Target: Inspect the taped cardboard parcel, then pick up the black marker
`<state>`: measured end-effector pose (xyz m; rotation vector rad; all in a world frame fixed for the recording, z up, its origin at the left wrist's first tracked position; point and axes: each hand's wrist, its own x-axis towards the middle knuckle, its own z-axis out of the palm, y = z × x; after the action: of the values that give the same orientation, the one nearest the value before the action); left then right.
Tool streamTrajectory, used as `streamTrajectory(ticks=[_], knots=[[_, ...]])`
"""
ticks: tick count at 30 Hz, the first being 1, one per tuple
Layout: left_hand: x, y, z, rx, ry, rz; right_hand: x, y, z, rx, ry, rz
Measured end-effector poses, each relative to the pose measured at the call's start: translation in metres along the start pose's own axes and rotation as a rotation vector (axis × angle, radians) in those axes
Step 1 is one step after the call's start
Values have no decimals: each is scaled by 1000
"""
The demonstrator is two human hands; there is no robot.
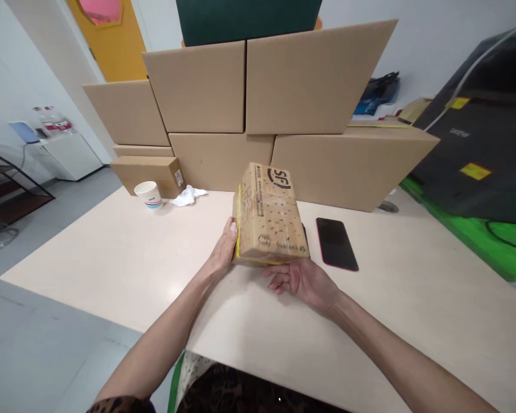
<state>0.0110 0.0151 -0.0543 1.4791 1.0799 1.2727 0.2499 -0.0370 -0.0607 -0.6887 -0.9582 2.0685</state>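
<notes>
Both our hands clamp the small cardboard parcel (269,215) just above the table (112,258).
Our left hand (223,249) presses its yellow-taped side, our right hand (303,281) cups underneath; it's sealed, contents hidden, matte and printed. Beside it lies a glossy black phone (336,243); farther off, a paper cup (149,194) and stacked plain cartons (249,92).
</notes>
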Motion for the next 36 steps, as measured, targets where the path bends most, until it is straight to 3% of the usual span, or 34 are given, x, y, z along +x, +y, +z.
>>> streamTrajectory(ticks=[3,8,16,20,25,30,32,36], knots=[[-2,5,-3,38,-10,-99,1,0,-1,8,45,-11],[-5,20,-5,-8,-41,-28,0,-4,1,-61,73,-87],[-5,27,-18,208,127,413,-11,-26,18,-200,53,-230],[-6,30,-18,209,115,530,-14,-33,26,-206,111,-329],[-9,29,-12,207,4,547,-7,-36,23,-242,235,-415],[-7,22,-10,218,-7,510,7,-40,9,-563,464,-545],[-6,22,-12,200,-12,492,12,-44,10,-662,439,-577],[-7,26,-14,47,-32,415,14,-57,29,-644,238,-621]])
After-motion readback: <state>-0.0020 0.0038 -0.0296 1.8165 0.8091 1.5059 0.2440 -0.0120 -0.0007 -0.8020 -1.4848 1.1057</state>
